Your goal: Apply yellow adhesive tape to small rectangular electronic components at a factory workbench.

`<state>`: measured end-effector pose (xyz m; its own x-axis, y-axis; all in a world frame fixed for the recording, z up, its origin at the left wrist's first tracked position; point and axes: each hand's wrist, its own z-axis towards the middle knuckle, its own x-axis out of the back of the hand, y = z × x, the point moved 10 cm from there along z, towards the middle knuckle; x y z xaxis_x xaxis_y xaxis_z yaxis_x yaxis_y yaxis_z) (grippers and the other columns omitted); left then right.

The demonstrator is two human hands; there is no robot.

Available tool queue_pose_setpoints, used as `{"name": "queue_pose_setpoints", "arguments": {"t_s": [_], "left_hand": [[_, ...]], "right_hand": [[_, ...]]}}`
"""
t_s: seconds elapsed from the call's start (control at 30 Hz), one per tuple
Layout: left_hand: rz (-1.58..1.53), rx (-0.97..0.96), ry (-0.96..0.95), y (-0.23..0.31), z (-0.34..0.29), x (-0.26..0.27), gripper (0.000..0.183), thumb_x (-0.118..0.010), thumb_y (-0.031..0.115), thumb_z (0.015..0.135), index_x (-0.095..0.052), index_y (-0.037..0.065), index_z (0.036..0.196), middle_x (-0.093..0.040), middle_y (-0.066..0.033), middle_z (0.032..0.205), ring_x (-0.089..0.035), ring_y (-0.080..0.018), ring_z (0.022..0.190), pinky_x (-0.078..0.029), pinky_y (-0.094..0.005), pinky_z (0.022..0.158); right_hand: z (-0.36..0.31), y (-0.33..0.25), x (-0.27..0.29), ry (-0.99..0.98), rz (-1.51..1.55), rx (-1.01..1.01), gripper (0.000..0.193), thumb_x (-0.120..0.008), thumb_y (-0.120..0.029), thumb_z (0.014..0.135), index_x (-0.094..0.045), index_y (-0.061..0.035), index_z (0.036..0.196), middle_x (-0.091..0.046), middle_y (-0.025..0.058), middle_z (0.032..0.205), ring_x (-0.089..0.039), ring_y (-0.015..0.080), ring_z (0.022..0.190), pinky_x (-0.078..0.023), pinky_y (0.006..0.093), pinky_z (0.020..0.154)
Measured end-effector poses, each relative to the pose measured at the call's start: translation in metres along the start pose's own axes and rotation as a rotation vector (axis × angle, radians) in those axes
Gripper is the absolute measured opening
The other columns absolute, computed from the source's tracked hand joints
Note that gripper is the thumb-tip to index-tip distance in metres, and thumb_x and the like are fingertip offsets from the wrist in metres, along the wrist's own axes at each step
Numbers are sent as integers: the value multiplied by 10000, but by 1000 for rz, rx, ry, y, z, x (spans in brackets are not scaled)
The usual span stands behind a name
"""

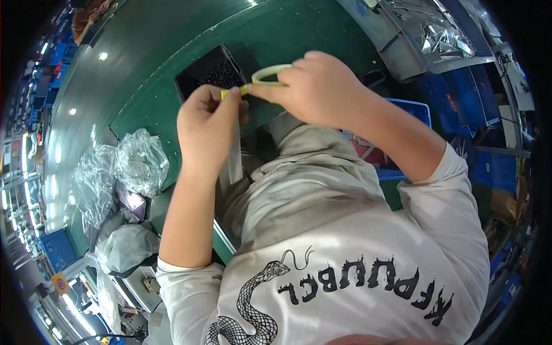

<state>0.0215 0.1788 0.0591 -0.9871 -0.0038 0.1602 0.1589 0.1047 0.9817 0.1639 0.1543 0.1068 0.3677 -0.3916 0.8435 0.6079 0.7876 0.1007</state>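
Observation:
My right hand [313, 86] is closed on a roll of yellow tape [265, 71], its ring tilted and its forefinger stretched toward my left hand. My left hand [204, 126] pinches a long, flat, pale grey strip [234, 158] that hangs down below the fingers. Between the two hands a short stretch of yellow tape [242, 90] lies at the strip's upper end. The fingers hide part of where they meet. Just beyond my left hand, a black tray [187, 80] holds many tiny dark pieces.
Crumpled clear plastic bags [141, 164] lie on the green table [158, 95] at the left, beside a phone-like device [133, 202]. A blue bin [411, 106] stands by my right forearm. Metal pieces fill a grey bin [402, 49] at the far right. Another person's hand [86, 20] shows at the top left.

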Motion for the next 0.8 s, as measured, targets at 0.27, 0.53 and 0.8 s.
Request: {"name": "queue_pose_setpoints", "arguments": {"t_s": [0.27, 0.53, 0.8], "left_hand": [[113, -27, 120, 20, 46, 8, 189, -619, 133, 918, -631, -40, 842, -644, -58, 692, -588, -94, 585, -459, -242, 539], [249, -41, 171, 17, 59, 14, 250, -663, 196, 883, -656, -31, 779, -621, -36, 662, -551, -82, 573, -437, -238, 535], [140, 7, 156, 6, 62, 14, 224, -661, 180, 884, -643, -12, 769, -604, -14, 654, -508, -61, 562, -398, -221, 518]], "right_hand": [[29, 39, -31, -89, -123, -60, 333, -601, -200, 902, -692, -311, 1202, -674, 16, 758, -662, 230, 679, -501, 344, 670], [31, 49, -42, -170, -127, -89, 340, -583, -218, 925, -668, -311, 1241, -689, 23, 782, -673, 239, 686, -507, 343, 672], [30, 51, -52, -165, -96, -82, 341, -575, -224, 933, -662, -303, 1254, -706, 30, 810, -692, 238, 719, -522, 338, 674]]}}
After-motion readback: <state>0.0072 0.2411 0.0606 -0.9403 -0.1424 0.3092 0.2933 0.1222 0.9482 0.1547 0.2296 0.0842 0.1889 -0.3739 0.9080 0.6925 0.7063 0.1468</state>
